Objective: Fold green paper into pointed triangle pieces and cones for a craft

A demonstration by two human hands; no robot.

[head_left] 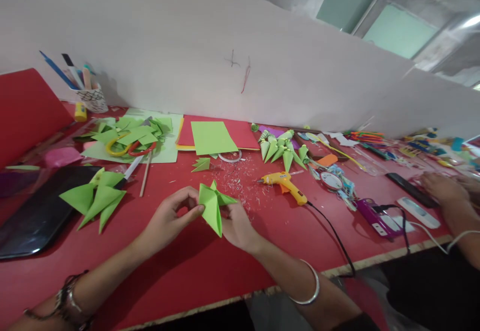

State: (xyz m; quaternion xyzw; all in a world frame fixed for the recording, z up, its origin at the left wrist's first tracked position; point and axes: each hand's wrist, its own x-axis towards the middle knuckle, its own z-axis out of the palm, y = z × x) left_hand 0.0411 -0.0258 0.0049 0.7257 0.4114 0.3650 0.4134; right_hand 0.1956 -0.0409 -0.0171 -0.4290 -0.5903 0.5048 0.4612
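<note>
A green folded paper flower (212,208) with pointed petals is held up between my two hands over the red table. My left hand (179,210) pinches its left petal between thumb and fingers. Behind its right side is my right hand (237,225), gripping it with fingers partly hidden by the paper. A small green folded piece (201,164) lies just beyond my hands. To the left, a similar green paper flower (98,198) rests at the edge of a black tray (41,211). A yellow hot glue gun (285,185) lies on its side to the right.
Scissors (139,147) lie among green paper pieces at the back left, near a pen cup (93,99). Paper sheets (215,137) and several green paper cones (279,148) line the white partition. The glue gun's cord (333,236) crosses the right side, near a purple power strip (378,217) and another person's hands (442,187).
</note>
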